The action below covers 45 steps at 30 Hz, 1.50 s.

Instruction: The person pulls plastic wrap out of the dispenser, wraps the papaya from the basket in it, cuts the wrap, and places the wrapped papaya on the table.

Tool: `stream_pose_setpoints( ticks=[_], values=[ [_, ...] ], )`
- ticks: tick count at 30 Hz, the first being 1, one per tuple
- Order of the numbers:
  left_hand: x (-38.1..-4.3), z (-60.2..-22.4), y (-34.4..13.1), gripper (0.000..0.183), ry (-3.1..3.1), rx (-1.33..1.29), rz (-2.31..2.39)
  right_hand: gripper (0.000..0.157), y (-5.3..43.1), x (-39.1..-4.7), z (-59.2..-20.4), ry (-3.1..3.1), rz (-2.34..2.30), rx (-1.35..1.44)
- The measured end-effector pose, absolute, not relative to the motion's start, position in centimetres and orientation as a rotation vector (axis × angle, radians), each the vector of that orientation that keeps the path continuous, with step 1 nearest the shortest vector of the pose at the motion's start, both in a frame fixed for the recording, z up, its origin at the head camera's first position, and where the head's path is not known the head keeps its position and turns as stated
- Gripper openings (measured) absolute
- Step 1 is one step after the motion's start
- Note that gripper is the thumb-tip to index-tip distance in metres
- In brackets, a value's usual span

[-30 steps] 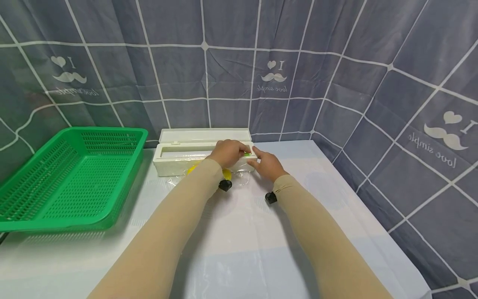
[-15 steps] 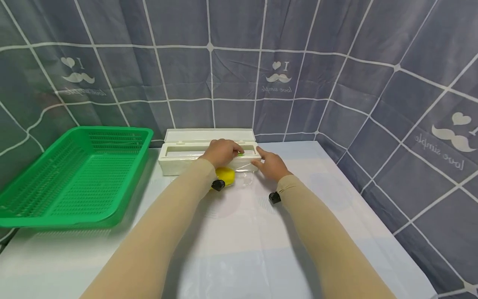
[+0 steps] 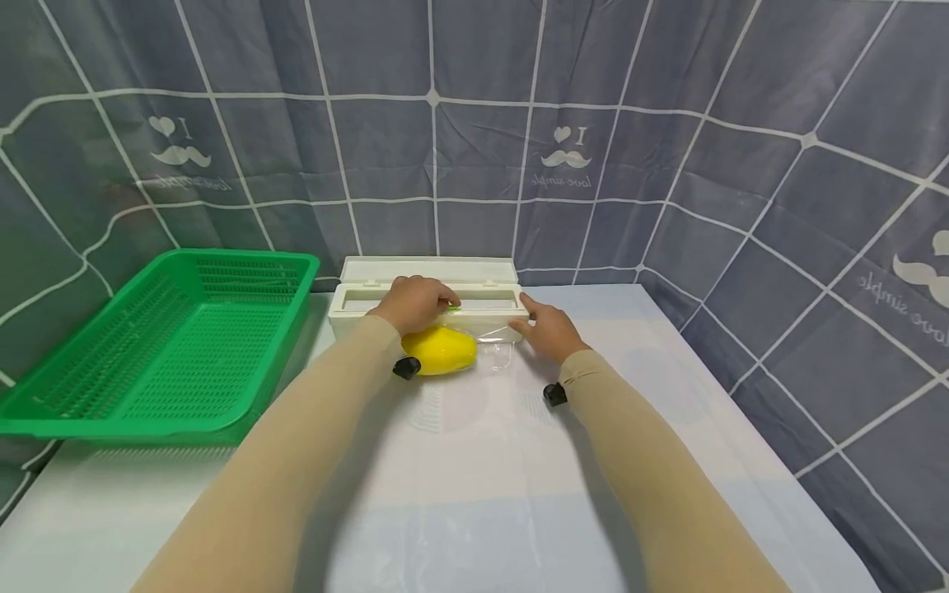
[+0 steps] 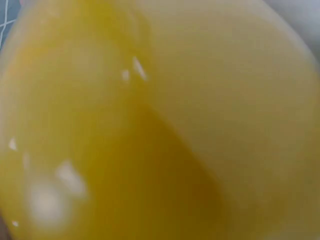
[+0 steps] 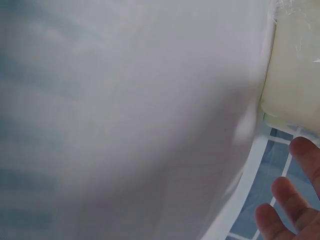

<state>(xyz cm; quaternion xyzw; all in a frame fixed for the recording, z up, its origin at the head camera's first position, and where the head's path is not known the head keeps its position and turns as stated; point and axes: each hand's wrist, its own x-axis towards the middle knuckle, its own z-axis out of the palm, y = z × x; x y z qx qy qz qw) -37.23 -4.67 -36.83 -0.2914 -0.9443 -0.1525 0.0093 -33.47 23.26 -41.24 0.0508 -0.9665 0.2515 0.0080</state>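
Observation:
A long white cling film dispenser (image 3: 482,319) stands at the back of the table with its lid (image 3: 430,268) raised. My left hand (image 3: 411,303) pinches a small green slide cutter (image 3: 452,308) on the dispenser's top edge, left of its middle. Just in front, below that hand, lies a shiny yellow rounded thing (image 3: 441,351), perhaps a fruit, with clear film about it; it fills much of the left wrist view. My right hand (image 3: 547,329) holds the dispenser's right end between thumb and forefinger, its other fingers (image 5: 287,195) spread past the end. Clear film (image 3: 495,352) hangs down the front.
A green plastic basket (image 3: 296,329) with slotted walls stands on the left of the table. The white and pale blue tablecloth (image 3: 474,494) runs up to a grey checked curtain (image 3: 474,148) behind and to the right.
My left hand has slid leftward along the dispenser with the green cutter, uncovering more of the yellow thing. The right hand keeps its place at the right end. The head view has turned slightly left.

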Motion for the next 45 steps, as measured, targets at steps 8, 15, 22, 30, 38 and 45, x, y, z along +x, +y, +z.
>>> stream_pose_setpoints(
  ticks=[8, 15, 22, 30, 38, 45],
  values=[
    [-36.4, -36.4, -6.5, 0.028, -2.967, -0.859, -0.468, 0.075, 23.1, -33.3, -41.3, -3.016, 0.798, 0.173],
    [-36.2, -36.1, -7.4, 0.029, -2.965, -0.876, -0.45, 0.076, 22.9, -33.5, -41.7, -3.016, 0.808, 0.174],
    [-36.5, -36.2, -8.4, 0.029, -2.996, -0.847, -0.466, 0.076, 22.4, -33.5, -41.8, -3.013, 0.812, 0.175],
    [-36.0, -35.8, -10.0, 0.029, -2.996, -0.829, -0.433, 0.076, 22.1, -33.6, -41.7, -3.01, 0.82, 0.199],
    [-36.1, -35.8, -12.4, 0.029, -2.993, -0.795, -0.337, 0.076, 23.0, -33.5, -41.7, -3.021, 0.806, 0.184],
    [-35.7, -35.0, -13.7, 0.028, -3.006, -0.795, -0.267, 0.076, 23.3, -33.3, -41.5, -3.024, 0.808, 0.177]
  ],
)
